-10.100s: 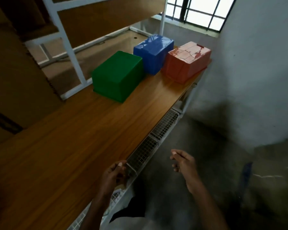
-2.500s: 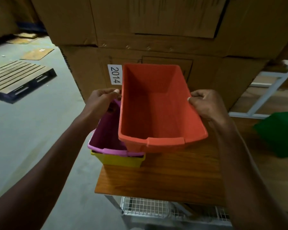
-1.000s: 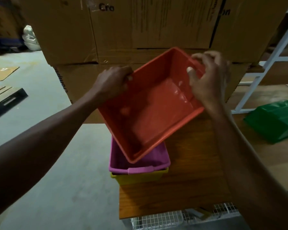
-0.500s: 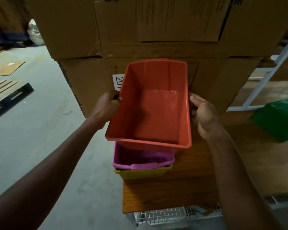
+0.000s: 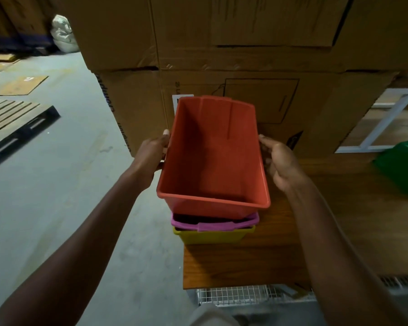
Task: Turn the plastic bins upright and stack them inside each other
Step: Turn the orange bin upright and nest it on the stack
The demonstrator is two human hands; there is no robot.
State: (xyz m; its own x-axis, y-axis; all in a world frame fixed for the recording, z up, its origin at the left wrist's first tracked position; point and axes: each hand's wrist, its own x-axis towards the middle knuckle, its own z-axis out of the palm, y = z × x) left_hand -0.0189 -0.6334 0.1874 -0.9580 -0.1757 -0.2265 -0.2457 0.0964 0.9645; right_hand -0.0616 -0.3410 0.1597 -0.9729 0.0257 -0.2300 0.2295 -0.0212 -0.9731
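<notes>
An upright orange bin (image 5: 212,161) sits partly inside a purple bin (image 5: 212,224), which is nested in a yellow bin (image 5: 212,236) at the left end of the wooden table (image 5: 257,262). My left hand (image 5: 152,152) grips the orange bin's left rim, thumb over the edge. My right hand (image 5: 280,161) is against its right wall, fingers curled by the rim. A green bin (image 5: 403,170) lies upside down at the right edge of the view.
Tall stacked cardboard boxes (image 5: 245,55) stand right behind the bins. A white shelf frame (image 5: 386,118) is at the right. A wooden pallet (image 5: 14,123) and flat cardboard lie on the concrete floor to the left. A wire mesh shelf (image 5: 245,295) runs under the table's front edge.
The orange bin, tilted a second ago, has been levelled and lowered into the purple bin. Both hands have come down with it along its sides.
</notes>
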